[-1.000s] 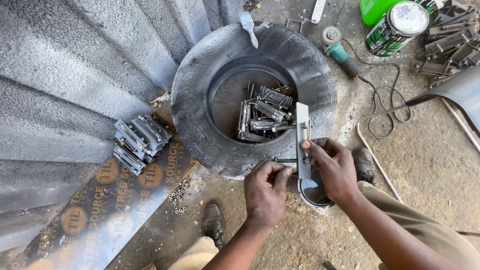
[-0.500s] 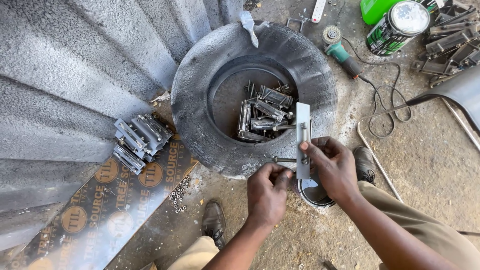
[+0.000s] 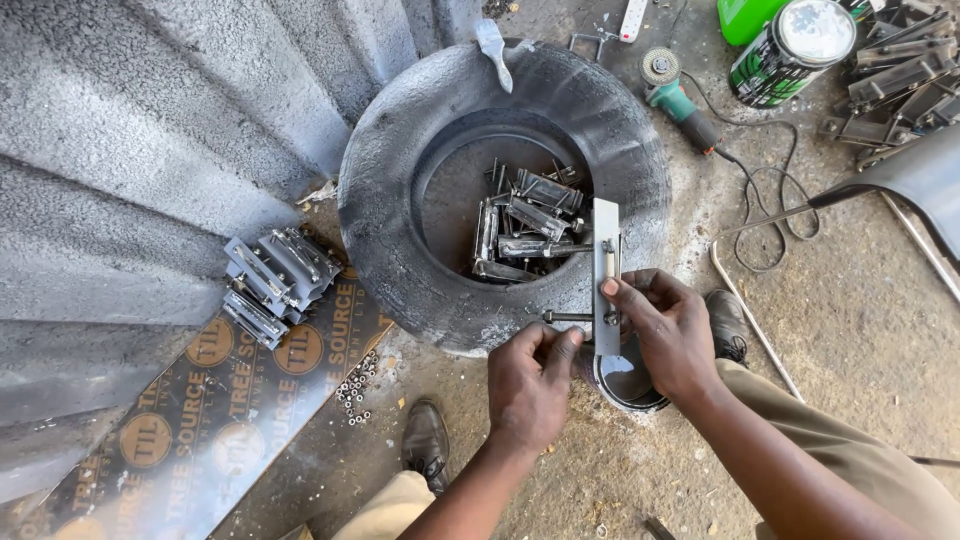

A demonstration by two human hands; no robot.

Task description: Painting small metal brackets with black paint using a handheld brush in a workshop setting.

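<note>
Over the tyre's (image 3: 400,200) near rim, right hand (image 3: 665,335) grips the flat metal bracket (image 3: 606,262) upright, fingers closed on it. Left hand (image 3: 528,385) has shifted up, fingers now pinched on the bolt (image 3: 566,317) through the bracket; fastening under way, I judge.

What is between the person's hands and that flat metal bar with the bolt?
Nothing visible. The right hand already grips the flat metal bar, and the left hand pinches the bolt sticking out of its side, above the tyre.
</note>
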